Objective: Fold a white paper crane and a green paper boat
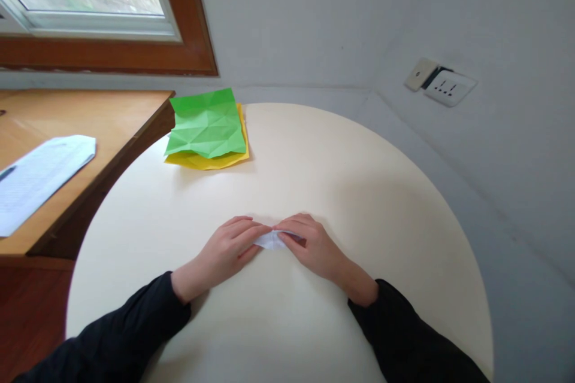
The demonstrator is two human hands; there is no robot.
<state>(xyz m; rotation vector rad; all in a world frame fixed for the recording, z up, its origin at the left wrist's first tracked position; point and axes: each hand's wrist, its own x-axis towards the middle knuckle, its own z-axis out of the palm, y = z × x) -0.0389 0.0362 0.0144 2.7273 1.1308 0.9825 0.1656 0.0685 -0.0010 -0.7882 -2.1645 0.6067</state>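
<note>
We are gripping a small folded white paper (270, 242) near the middle of the round table (314, 149). Our left hand (231, 245) is pinching its left end, our right hand (312, 244) its right; the two are almost meeting above it. Farther off, leftward, a creased green sheet (207, 122) is lying over a yellow sheet (206, 163).

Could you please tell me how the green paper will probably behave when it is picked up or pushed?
The green paper looks thin, so it is probably light. Its many creases suggest it may bend unevenly. Lying on yellow paper, it might slide if pushed.
</note>
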